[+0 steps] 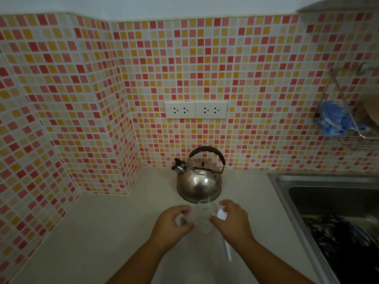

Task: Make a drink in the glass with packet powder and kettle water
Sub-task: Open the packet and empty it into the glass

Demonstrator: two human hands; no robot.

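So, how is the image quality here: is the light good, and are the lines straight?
Head view: dim, with dark corners; the wide lens bows the tile rows; the kettle shows soft reflections; the clear glass between the hands is faint and slightly blurred.

Behind both hands rises a mosaic wall (256, 64), small squares of red, pink, orange and cream set in white grout, with two white sockets (195, 109) on it. Just past the fingertips, a shiny silver kettle (199, 184) with a black handle, and between the hands a clear, colourless glass (205, 217) on the pale cream counter (114, 228). Under the right hand (231, 221) a white spoon (227, 250); up to its right, something blue in a silver wire rack (356, 138).
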